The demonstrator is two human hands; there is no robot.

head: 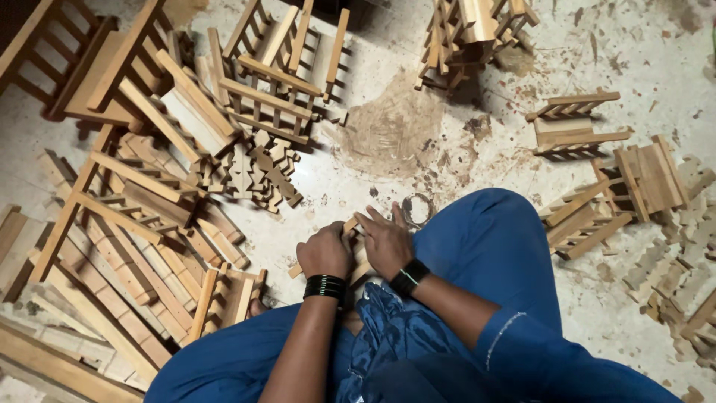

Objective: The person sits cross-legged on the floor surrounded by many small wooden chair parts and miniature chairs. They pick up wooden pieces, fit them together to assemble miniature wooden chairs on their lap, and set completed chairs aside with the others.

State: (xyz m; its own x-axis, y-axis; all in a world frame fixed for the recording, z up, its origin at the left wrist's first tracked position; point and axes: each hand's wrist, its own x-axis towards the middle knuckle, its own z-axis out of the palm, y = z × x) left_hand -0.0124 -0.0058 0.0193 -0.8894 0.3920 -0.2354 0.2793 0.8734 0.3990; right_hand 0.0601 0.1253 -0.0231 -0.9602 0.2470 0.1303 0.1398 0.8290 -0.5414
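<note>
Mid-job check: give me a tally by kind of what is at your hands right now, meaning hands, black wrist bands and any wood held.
Hands: 2, the left hand and the right hand
Black wrist bands: 2, a bracelet on the left wrist and a watch on the right wrist
Wooden piece held between the hands: 1
Total: 5

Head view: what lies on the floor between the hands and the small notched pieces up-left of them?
In the head view, the stretch of floor between the hands (left, right) and the notched pieces holds only dust and tiny wood scraps.
</note>
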